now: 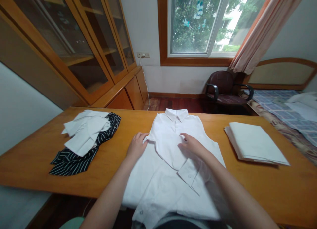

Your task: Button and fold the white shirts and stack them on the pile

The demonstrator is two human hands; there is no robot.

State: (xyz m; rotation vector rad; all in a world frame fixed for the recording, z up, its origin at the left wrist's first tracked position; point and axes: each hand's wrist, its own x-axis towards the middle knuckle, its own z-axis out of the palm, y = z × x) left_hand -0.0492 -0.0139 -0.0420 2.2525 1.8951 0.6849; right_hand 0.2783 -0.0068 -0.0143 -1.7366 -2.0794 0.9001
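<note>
A white collared shirt (170, 133) lies spread on the wooden table in front of me, collar at the far side. Its lower part hangs over the near edge by my body. One sleeve is laid across the front, and its cuff (189, 172) rests near the middle. At the shirt's left side, my left hand (137, 145) pinches a bit of the fabric between thumb and fingers. Over the shirt's front is my right hand (190, 143), its fingers bent and apart with no cloth between them. Whether its fingertips touch the shirt is hard to tell.
On the left of the table (123, 123) lie a crumpled white garment (86, 126) and a black striped garment (76, 163). A flat white folded stack (257, 141) sits at the right. Beyond the table are a glass-door cabinet (119, 77), a chair (224, 90) and a bed (284, 106).
</note>
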